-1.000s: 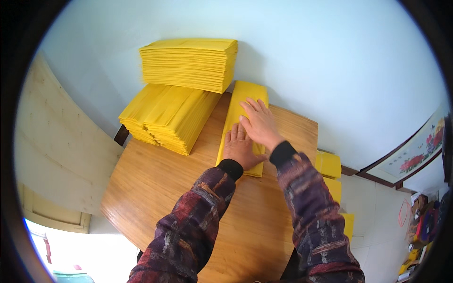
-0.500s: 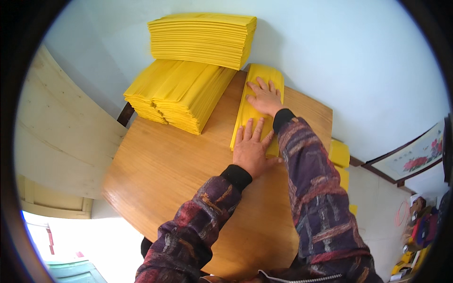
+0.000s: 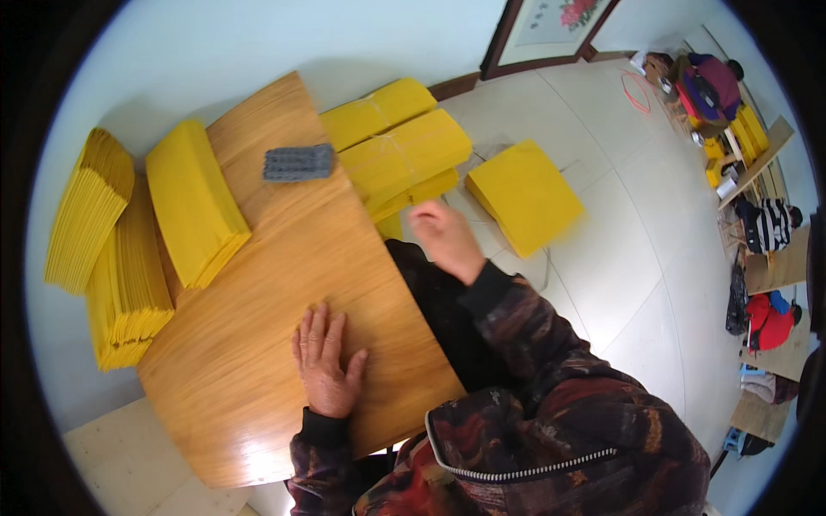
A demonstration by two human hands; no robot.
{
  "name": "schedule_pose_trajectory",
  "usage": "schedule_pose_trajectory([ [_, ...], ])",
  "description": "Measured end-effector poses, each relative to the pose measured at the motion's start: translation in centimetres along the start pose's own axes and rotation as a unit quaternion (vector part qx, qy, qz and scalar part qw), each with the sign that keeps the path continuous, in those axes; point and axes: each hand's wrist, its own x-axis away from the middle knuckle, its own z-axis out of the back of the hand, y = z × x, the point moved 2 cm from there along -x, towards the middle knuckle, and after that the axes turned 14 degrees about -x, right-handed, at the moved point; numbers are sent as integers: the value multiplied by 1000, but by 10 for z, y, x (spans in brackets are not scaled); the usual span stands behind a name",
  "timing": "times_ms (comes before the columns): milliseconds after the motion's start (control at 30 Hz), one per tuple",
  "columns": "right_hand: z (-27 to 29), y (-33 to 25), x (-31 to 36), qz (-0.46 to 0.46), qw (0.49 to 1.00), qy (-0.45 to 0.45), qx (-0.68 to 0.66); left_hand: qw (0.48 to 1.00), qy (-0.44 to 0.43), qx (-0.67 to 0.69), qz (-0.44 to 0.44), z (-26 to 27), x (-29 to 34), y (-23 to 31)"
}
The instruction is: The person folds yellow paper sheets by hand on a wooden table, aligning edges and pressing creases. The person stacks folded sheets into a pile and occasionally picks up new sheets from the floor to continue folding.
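My left hand [image 3: 325, 361] lies flat on the wooden table [image 3: 284, 258], fingers stretched out and holding nothing. My right hand [image 3: 447, 241] hovers past the table's right edge, its fingers curled in, somewhat blurred; nothing shows in it. Close to it are bundles of folded yellow sheets [image 3: 404, 150], tied with thin string, beside the table. Just right of that hand, a square yellow stack [image 3: 529, 198] rests on a low support with thin legs. On the table, a flat yellow folded stack [image 3: 196, 202] lies apart from both hands.
More yellow stacks [image 3: 129, 275] stand along the wall at the table's left end, one leaning on top [image 3: 90, 211]. A dark grey rectangular piece [image 3: 298, 162] lies near the table's right edge. Clothes and wooden boards [image 3: 779, 258] line the far right. A framed picture [image 3: 551, 30] leans by the wall.
My view has swung to the right. Both hands have left the flat yellow stack: the left now rests on bare table, the right has moved out beyond the table edge with fingers curled.
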Motion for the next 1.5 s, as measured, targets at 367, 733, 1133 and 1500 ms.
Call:
schedule_pose_trajectory([
  [367, 171, 262, 83, -332, 896, 82, 282, 991, -47, -119, 39, -19, -53, 43],
  [733, 227, 308, 5, -348, 817, 86, 453, 986, -68, -151, 23, -18, -52, 37],
  [1133, 230, 324, -23, -313, 754, 59, 575, 986, -73, -147, 26, -21, -49, 35],
  [1500, 231, 336, -25, -289, 739, 49, 606, 985, -76, -154, 30, -20, -49, 36],
])
